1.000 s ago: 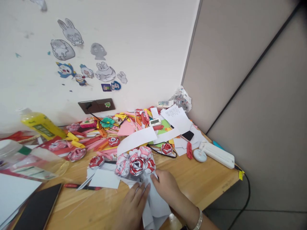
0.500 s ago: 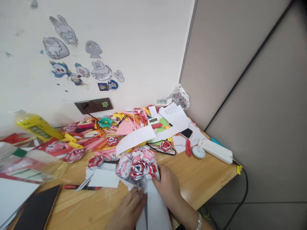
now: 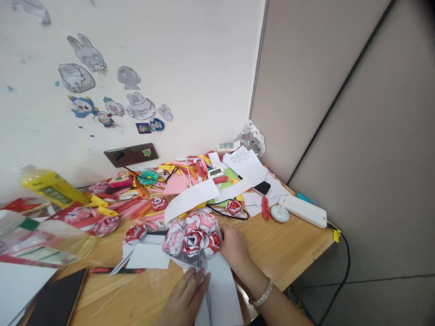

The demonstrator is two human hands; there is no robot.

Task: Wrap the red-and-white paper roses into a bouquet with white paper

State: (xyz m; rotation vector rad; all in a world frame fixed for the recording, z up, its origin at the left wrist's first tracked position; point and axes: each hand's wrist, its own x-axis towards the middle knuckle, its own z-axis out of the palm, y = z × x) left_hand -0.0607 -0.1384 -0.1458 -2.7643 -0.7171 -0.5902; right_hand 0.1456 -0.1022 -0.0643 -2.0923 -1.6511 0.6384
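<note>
A bouquet of paper roses, white with red and pink edges, leans over the desk in front of me. White wrapping paper surrounds its lower part and runs down toward me. My left hand is closed on the lower left of the wrapper, its fingers pressing the front fold just below the blooms. At the right edge of the wrapper, beside the roses, my right hand is closed with the fingertips bent behind the paper. Part of its grip is hidden. A bracelet circles the right wrist.
Coloured paper strips and loose paper roses cover the desk's back. A yellow bottle, a clear plastic container, a dark tablet-like slab and a pen lie left. A white power strip lies right.
My right hand has shifted slightly up along the wrapper's right edge, and its fingers have curled behind the paper. My left hand stays on the wrapper. The view has tilted slightly.
</note>
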